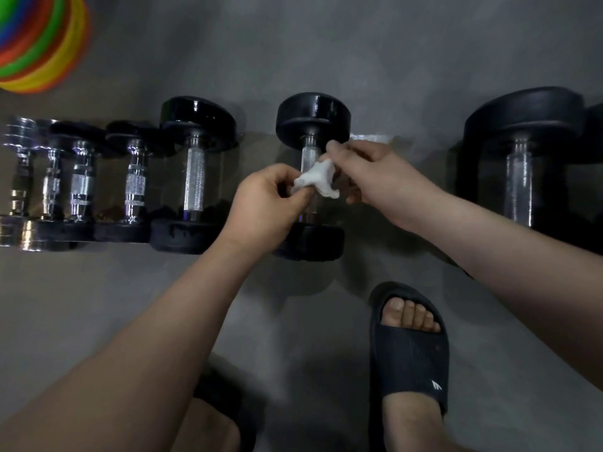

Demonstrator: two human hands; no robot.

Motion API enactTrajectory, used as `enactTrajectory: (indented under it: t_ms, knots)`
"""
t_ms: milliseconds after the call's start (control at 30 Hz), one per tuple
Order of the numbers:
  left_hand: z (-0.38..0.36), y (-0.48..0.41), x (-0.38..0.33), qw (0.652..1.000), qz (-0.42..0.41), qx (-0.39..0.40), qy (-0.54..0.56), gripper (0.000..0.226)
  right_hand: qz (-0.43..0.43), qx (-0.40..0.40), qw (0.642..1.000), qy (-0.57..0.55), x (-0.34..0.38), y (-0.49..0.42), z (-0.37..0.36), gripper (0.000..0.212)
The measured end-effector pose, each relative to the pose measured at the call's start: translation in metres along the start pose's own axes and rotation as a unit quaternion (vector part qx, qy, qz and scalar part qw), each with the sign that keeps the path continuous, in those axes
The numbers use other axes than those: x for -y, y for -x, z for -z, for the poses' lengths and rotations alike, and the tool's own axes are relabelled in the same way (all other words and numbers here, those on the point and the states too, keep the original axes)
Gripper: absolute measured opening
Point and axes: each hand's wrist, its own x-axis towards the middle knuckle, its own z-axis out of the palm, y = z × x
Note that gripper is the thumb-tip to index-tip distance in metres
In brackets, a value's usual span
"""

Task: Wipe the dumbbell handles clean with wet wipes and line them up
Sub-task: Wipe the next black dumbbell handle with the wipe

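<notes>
A crumpled white wet wipe (317, 180) is held between both hands, just above the chrome handle of a black dumbbell (312, 120) in the middle of the floor. My left hand (266, 207) pinches the wipe's lower left end. My right hand (372, 172) grips its upper right end. The middle of that handle is hidden behind the wipe and fingers. To the left, several smaller dumbbells (81, 181) lie side by side in a row, ending with a larger black one (195, 177). A big black dumbbell (522, 164) lies apart on the right.
A stack of bright coloured discs (36, 44) sits at the top left corner. My right foot in a black slide sandal (409, 350) stands close below the middle dumbbell; my left foot (215, 415) is near the bottom edge. The floor is grey concrete.
</notes>
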Motion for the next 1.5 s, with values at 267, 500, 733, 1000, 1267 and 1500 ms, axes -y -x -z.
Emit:
enactTrajectory:
  t_ms: [267,500,733,1000,1267,1500]
  knots:
    - [0.013,0.001,-0.008,0.986,0.061,0.087,0.130,0.014,0.033,0.063,0.993,-0.097,-0.005,0.000,0.002,0.014]
    - [0.000,-0.007,-0.001,0.982,0.118,-0.019,0.146,0.014,-0.024,0.165,0.966,-0.199,-0.010,0.002,0.005,0.006]
    - [0.000,-0.008,0.001,0.991,0.122,-0.061,-0.006,0.020,-0.010,0.065,0.989,-0.134,-0.018,-0.005,0.004,0.008]
    - [-0.017,0.001,0.014,0.972,0.208,-0.113,0.002,0.010,0.069,-0.134,0.986,0.075,-0.029,-0.028,-0.008,0.010]
    - [-0.032,0.001,0.019,0.954,0.265,-0.142,-0.002,0.008,0.135,-0.089,0.973,0.165,-0.042,-0.032,-0.020,0.007]
    - [-0.040,0.000,0.012,0.939,0.303,-0.163,0.017,0.011,0.150,-0.139,0.965,0.165,-0.050,-0.030,-0.031,0.008]
